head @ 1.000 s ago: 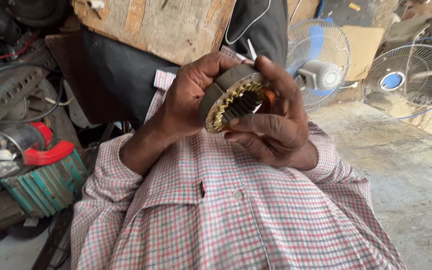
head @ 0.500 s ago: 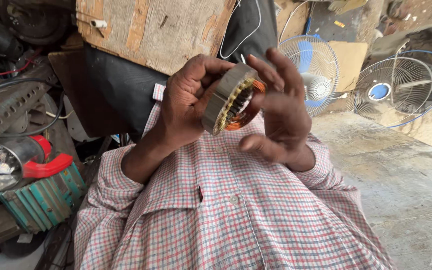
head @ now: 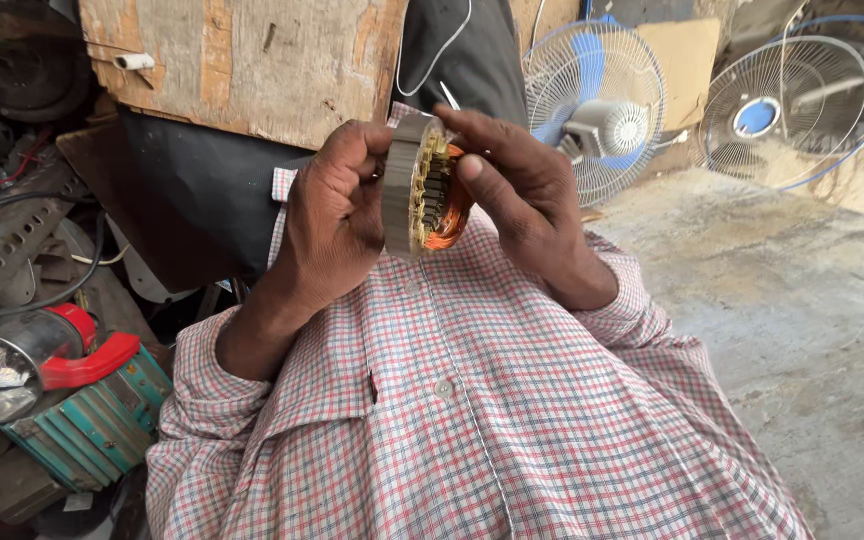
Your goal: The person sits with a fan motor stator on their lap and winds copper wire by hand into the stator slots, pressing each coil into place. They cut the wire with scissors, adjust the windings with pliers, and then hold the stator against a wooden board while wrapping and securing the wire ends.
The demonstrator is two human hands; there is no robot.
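Note:
Both of my hands hold a round fan motor stator up in front of my chest, turned edge-on. It has a grey laminated steel ring and copper-orange windings inside. My left hand grips the outer ring from the left, thumb over the top. My right hand holds the winding side, with fingers curled over the top and the thumb pressing the copper coils. I wear a red, white and blue checked shirt.
Two blue-and-white wire-guarded fans stand on the concrete floor at the right. A worn wooden board leans behind. At the left lie metal scrap, a teal finned motor and a red-handled part.
I have turned the stator from facing me with its windings showing to nearly edge-on. My right-hand fingers have closed over its top.

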